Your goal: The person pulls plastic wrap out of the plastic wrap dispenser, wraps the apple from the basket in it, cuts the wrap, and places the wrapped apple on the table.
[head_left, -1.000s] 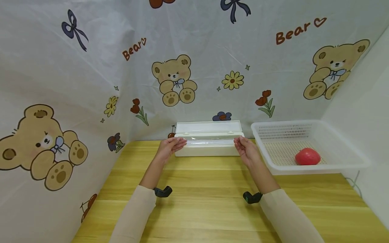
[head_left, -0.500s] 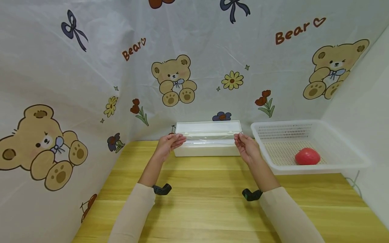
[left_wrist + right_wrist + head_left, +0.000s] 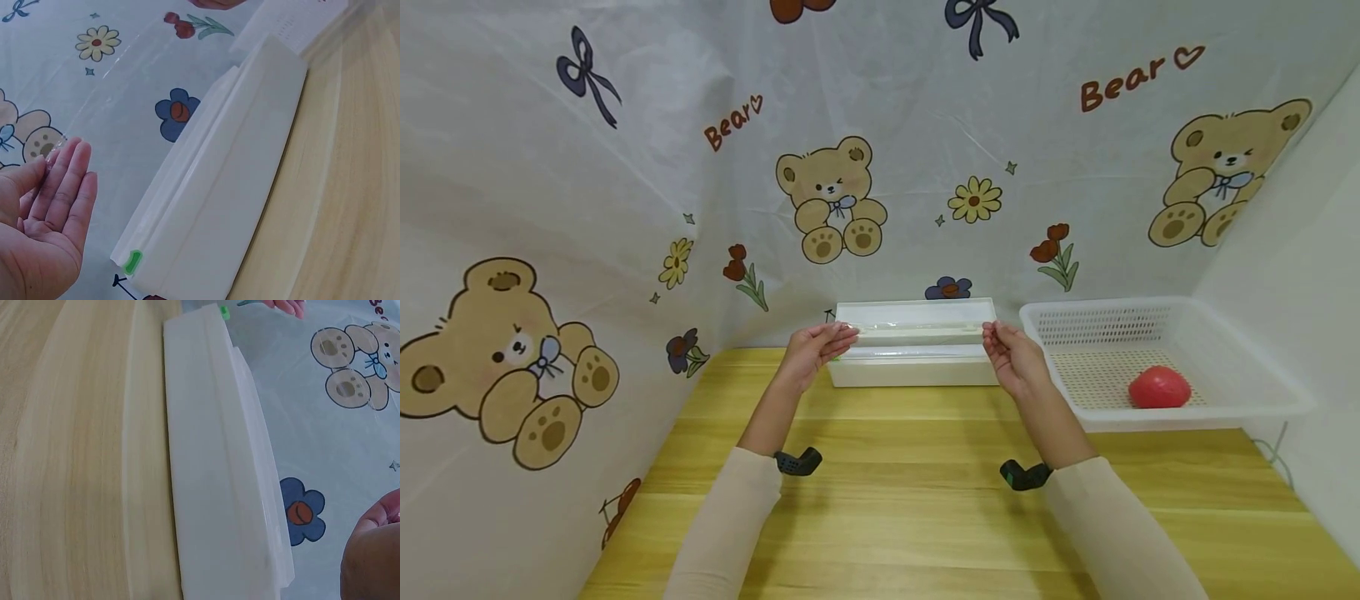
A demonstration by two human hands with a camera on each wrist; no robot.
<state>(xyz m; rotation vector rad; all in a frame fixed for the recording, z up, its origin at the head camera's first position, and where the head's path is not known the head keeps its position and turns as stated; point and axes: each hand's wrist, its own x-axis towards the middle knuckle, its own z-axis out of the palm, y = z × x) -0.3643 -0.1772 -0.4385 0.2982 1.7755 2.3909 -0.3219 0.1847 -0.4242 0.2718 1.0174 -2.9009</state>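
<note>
A long white cling film dispenser box [image 3: 917, 373] stands at the back of the table, its lid [image 3: 917, 312] raised behind it. Clear cling film [image 3: 910, 326] stretches up from the box, its front edge drawn between both hands. At the left end, my left hand [image 3: 812, 353] pinches a film corner between thumb and forefinger; its other fingers extend, as the left wrist view shows. My right hand [image 3: 1018, 358] pinches the opposite end. In the right wrist view this right hand [image 3: 374, 550] is mostly cut off. A green piece [image 3: 132, 262] marks the box's end.
Right of the box stands a white perforated plastic basket [image 3: 1150, 422] holding a red rounded item [image 3: 1159, 387]. A bear-printed sheet [image 3: 910, 108] hangs behind and along the left. The wooden table [image 3: 910, 500] extends in front.
Both hands have risen slightly, lifting the film edge from the box opening to the height of the lid. The box and basket have stayed in place.
</note>
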